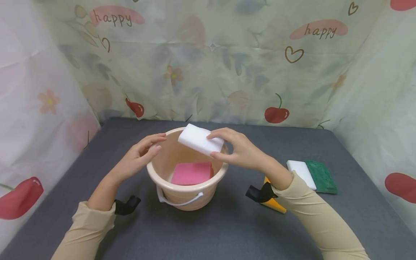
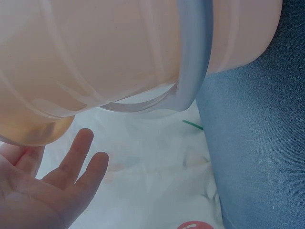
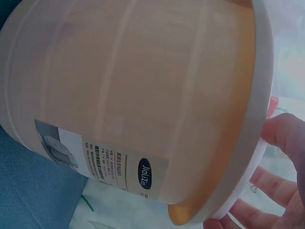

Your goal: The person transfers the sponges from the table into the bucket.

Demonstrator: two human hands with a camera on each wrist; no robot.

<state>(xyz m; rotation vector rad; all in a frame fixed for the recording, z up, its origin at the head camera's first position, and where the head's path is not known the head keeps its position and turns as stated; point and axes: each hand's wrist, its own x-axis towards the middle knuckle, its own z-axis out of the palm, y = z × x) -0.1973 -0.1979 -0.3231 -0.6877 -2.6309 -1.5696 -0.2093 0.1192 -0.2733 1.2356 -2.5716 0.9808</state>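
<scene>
A white sponge block (image 1: 199,139) is held tilted over the mouth of a peach plastic bucket (image 1: 186,188). My right hand (image 1: 242,148) grips its right end between thumb and fingers. Inside the bucket lies a pink sponge (image 1: 191,173), with a reddish-brown edge beside it that is mostly hidden. My left hand (image 1: 141,155) is at the bucket's left rim, fingers loosely extended; in the left wrist view several fingers (image 2: 78,152) spread beside the rim. Whether they touch it, I cannot tell. The right wrist view shows the bucket's label (image 3: 102,162) close up.
On the dark grey table (image 1: 208,234), a white block (image 1: 300,173) and a green pad (image 1: 321,177) lie side by side at the right. An orange item (image 1: 274,205) is partly hidden under the right wrist. The bucket's pale handle (image 1: 182,203) hangs down in front. Printed cloth (image 1: 211,72) walls the table.
</scene>
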